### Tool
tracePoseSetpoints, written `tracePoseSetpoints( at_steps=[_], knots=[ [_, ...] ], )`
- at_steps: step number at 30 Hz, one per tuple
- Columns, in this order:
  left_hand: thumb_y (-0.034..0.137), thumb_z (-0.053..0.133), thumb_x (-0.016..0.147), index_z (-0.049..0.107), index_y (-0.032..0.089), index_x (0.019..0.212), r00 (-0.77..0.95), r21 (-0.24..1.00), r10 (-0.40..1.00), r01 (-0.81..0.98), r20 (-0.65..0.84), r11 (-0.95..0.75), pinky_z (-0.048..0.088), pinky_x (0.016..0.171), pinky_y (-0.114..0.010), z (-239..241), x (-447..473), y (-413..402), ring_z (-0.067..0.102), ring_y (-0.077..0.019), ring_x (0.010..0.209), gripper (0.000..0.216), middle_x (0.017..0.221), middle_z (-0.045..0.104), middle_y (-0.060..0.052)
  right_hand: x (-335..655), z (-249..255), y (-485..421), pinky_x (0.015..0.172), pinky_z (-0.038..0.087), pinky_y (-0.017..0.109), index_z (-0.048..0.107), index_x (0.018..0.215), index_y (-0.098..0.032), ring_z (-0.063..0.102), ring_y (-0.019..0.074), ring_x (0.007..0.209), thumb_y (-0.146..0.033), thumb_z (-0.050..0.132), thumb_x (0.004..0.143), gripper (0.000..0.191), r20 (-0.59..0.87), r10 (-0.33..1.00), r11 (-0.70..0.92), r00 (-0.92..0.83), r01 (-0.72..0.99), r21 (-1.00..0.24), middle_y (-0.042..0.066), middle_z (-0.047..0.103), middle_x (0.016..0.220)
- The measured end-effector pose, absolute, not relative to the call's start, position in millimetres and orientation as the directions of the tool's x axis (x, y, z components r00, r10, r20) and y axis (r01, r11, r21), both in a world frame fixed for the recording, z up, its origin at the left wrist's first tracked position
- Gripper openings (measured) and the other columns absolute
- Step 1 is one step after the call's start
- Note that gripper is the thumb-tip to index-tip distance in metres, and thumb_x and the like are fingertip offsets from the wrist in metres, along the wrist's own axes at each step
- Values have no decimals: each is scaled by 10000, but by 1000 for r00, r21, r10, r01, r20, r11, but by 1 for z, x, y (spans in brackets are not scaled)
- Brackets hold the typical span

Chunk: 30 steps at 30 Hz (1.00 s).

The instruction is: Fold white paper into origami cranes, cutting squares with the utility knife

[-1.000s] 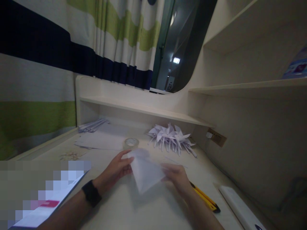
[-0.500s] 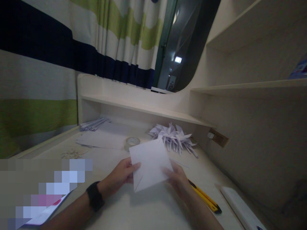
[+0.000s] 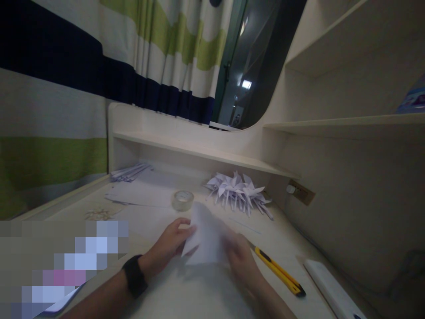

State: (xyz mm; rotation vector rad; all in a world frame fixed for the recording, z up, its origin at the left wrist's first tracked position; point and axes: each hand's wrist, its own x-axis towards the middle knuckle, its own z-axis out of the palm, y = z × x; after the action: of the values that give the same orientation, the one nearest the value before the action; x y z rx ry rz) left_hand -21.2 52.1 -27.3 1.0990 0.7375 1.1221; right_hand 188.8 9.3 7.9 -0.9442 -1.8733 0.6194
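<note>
Left hand: thumb on top, fingers behind, pinching the left edge of a folded white paper sheet. Right hand at the sheet's right side, fingers curled, motion-blurred; cannot tell whether it pinches. Paper tilted up between the hands, smooth and matte, pointed flap at lower left, right edge smeared. Both forearms angle in from below; black wristwatch on the left.

Room: pale desktop stretches between the forearms. Far side tight: clear round tape roll just beyond the paper's top corner. Right side: yellow-and-black plastic cutter lies slantwise beside the right hand; long white box farther right.

Farther back: spiky cluster of white paper pinwheels, flat white sheets, bundled narrow paper strips near the desk's left edge.
</note>
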Motion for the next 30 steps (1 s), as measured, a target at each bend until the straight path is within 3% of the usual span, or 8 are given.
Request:
tracePoseSetpoints(
  at_steps=[2,7,13,18,21,25,28,30],
  knots=[
    [508,702,742,454,213,942,233,937,971,-348,56,30,532,581,-311,-27,-22,55,663,-200,670,434,737,673,-18,186,2,8,1099,329,436,468,1366,-286,449,229,1291,-92,410,853,551,615,708,703,-347,432,-565,18,483,1404],
    [522,692,728,417,220,918,182,965,962,-207,201,-163,424,437,-207,-14,-24,51,609,-160,492,451,607,632,32,178,-12,5,1105,331,373,328,1442,-282,326,189,1365,33,354,687,818,700,585,774,-410,540,-331,-9,266,1525],
    [431,683,751,368,247,1173,160,925,951,-322,264,-202,506,553,-290,-2,-24,43,667,-204,633,558,824,673,-19,176,-12,1,1092,343,347,319,1445,-271,304,201,1375,20,354,656,842,694,533,809,-483,532,-250,-27,181,1552],
    [354,593,810,614,163,870,161,913,899,-111,407,-393,490,695,-300,1,-31,45,631,-214,769,201,819,666,-54,177,-10,1,1090,344,343,344,1431,-278,317,202,1370,0,356,694,789,696,511,829,-505,505,-241,-30,184,1553],
    [383,514,871,656,148,845,235,898,867,-103,439,-427,481,742,-305,2,-34,44,611,-223,826,275,871,675,-73,177,-13,2,1073,369,339,349,1430,-275,314,218,1371,4,381,694,788,664,524,817,-534,535,-215,-12,131,1565],
    [427,595,837,656,152,933,281,879,837,-56,470,-474,489,701,-284,2,-32,41,618,-214,797,297,891,684,-67,176,-11,0,1075,363,377,334,1437,-285,314,244,1370,-6,448,712,785,586,592,787,-553,554,-271,17,111,1568],
    [427,624,815,668,150,818,208,886,874,62,439,-459,474,631,-262,5,-30,40,606,-197,702,280,765,675,-43,181,3,-7,1115,270,443,396,1406,-300,246,265,1396,-104,555,776,679,512,651,759,-561,457,-464,26,144,1563],
    [433,606,823,666,148,765,165,891,890,99,425,-444,454,595,-252,8,-31,41,589,-187,660,298,713,658,-33,186,17,-8,1119,234,478,438,1381,-300,239,288,1397,-284,673,780,646,446,698,687,-560,349,-637,47,218,1545]
  ],
)
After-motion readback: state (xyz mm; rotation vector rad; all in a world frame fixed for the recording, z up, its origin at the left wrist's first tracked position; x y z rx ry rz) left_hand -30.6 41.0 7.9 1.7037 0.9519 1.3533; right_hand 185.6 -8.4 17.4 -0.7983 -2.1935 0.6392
